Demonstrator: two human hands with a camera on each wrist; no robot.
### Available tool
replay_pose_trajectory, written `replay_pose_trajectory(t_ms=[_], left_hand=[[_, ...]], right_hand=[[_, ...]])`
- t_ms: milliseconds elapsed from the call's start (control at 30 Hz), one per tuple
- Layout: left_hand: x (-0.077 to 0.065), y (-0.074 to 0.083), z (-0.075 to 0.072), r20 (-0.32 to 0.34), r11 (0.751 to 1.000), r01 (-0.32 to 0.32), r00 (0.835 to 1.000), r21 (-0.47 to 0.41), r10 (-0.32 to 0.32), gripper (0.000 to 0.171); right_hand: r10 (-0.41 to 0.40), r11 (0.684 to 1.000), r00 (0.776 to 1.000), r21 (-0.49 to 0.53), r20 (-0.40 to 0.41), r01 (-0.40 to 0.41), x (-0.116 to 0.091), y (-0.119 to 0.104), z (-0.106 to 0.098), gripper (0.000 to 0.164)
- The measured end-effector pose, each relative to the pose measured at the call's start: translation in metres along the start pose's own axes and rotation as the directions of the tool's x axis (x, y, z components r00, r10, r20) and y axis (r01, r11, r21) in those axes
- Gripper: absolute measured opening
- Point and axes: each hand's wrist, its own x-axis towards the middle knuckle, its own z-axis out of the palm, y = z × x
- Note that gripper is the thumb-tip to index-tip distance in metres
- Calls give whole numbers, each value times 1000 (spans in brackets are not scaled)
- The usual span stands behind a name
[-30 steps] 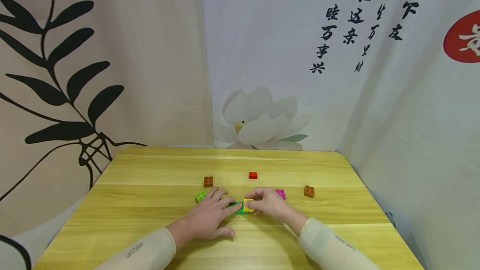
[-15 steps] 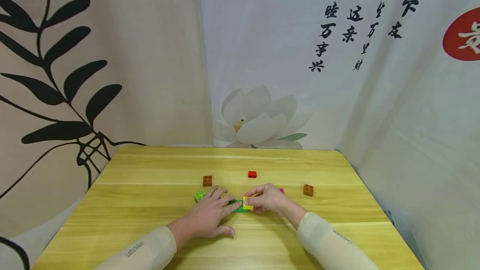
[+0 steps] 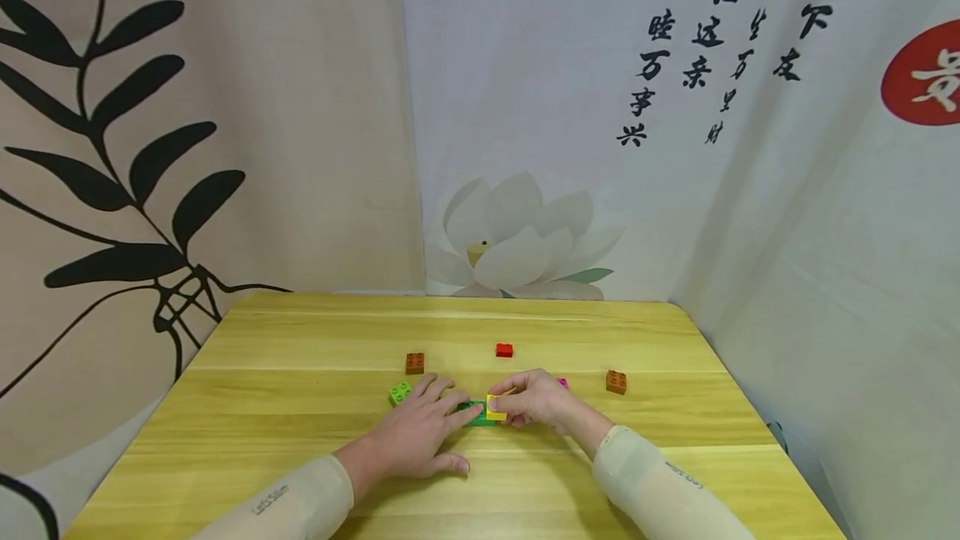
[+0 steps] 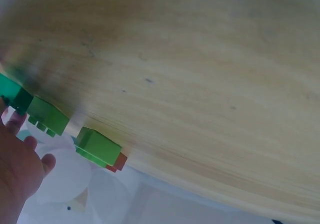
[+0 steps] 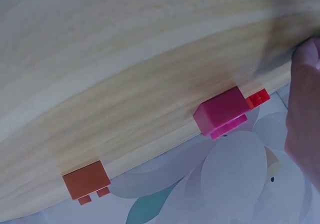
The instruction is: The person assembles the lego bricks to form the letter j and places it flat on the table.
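Observation:
At the table's middle, a green toy brick (image 3: 477, 419) lies in front of me, partly covered by fingers. My left hand (image 3: 411, 433) is spread low over the table, its index fingertip touching that brick. Thumb and fingers of my right hand (image 3: 538, 400) pinch a yellow toy brick (image 3: 497, 412) at the green one's right end; whether the two are joined I cannot tell. The left wrist view shows a dark green brick (image 4: 15, 95) at the left hand's fingertips, beside a lighter green brick (image 4: 47, 115). Only part of the right hand (image 5: 306, 104) enters the right wrist view.
Beyond my left hand are a lime brick (image 3: 400, 392) and a brown brick (image 3: 415, 363). A red brick (image 3: 504, 350) lies farther back. Behind my right hand a magenta brick (image 5: 222, 109) is mostly hidden from the head view; another brown brick (image 3: 616, 382) lies right.
Since a second ago my right hand has shifted slightly and now covers more of the magenta brick. The left hand stays put; the yellow brick remains pinched.

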Motion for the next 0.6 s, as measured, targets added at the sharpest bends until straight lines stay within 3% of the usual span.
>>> replay_pose_trajectory(t_ms=[600], left_hand=[[5,-2,2,21,1000,18,1000,-12,-17,88]], right_hand=[[2,1000,1000,3,26,-2,4,2,-5,38]])
